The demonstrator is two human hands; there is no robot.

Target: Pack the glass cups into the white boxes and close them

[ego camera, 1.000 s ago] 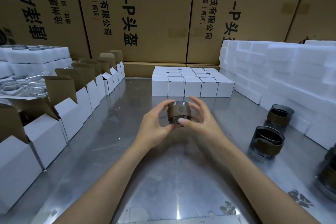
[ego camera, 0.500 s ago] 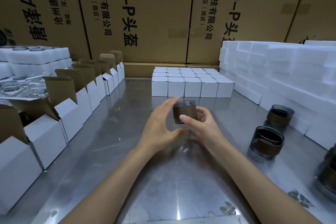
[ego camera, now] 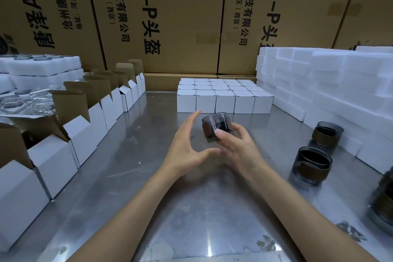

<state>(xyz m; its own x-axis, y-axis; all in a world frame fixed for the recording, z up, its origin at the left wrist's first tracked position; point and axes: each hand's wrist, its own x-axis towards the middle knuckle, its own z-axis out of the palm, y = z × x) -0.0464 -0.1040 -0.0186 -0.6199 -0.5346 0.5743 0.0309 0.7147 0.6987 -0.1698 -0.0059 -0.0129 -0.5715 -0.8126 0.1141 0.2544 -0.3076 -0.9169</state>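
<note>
Just above frame centre, the right hand (ego camera: 236,147) pinches a smoky glass cup (ego camera: 217,126) between thumb and curled fingers, tilted above the metal table (ego camera: 131,176), while the left hand (ego camera: 187,144) stays spread open beside it, apparently not touching.

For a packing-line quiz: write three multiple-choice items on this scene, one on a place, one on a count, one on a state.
1. Where do the open white boxes stand?
A. along the table's left side
B. on the foam blocks
C. under the table

2. How many closed boxes form the front row of the block at the back?
A. two
B. five
C. nine

3. What does the right hand do?
A. rests flat
B. holds a glass cup
C. folds a flap

A: the row runs down the left edge. B: five fronts show. B: fingers curl round the cup.
</note>
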